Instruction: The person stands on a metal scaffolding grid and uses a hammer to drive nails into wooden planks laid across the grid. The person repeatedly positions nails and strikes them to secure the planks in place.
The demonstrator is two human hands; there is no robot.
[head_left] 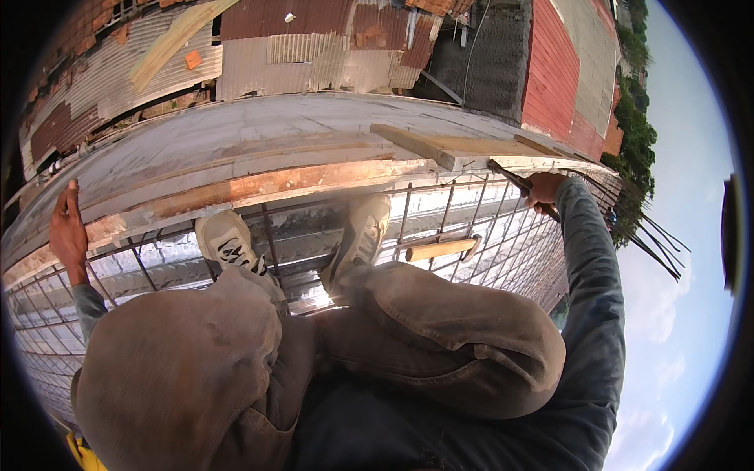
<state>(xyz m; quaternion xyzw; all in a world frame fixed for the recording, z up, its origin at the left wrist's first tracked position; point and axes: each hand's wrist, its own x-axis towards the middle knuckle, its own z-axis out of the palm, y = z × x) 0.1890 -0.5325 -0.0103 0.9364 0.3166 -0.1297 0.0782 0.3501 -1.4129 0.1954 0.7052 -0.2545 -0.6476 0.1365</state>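
Note:
At the far left, my left hand (69,231) is open with its fingers stretched upward. It rests against the outer edge of the wooden formwork board (267,182). On the right, my right hand (543,191) is closed around dark metal pincers (510,177). The jaw end of the pincers points left, close to a short timber block (452,157) on the board's top. Between my right knee and the board, a hammer with a wooden handle (437,250) lies on the rebar mesh (491,235). What the jaws touch, if anything, is too small to tell.
My shoes (361,231) stand on the mesh over shiny metal decking (290,212). A grey panel (236,133) slopes beyond the board's edge, with rusty corrugated roofs (290,47) far below. Loose rebar ends (656,243) stick out at right. Something yellow (85,451) shows at lower left.

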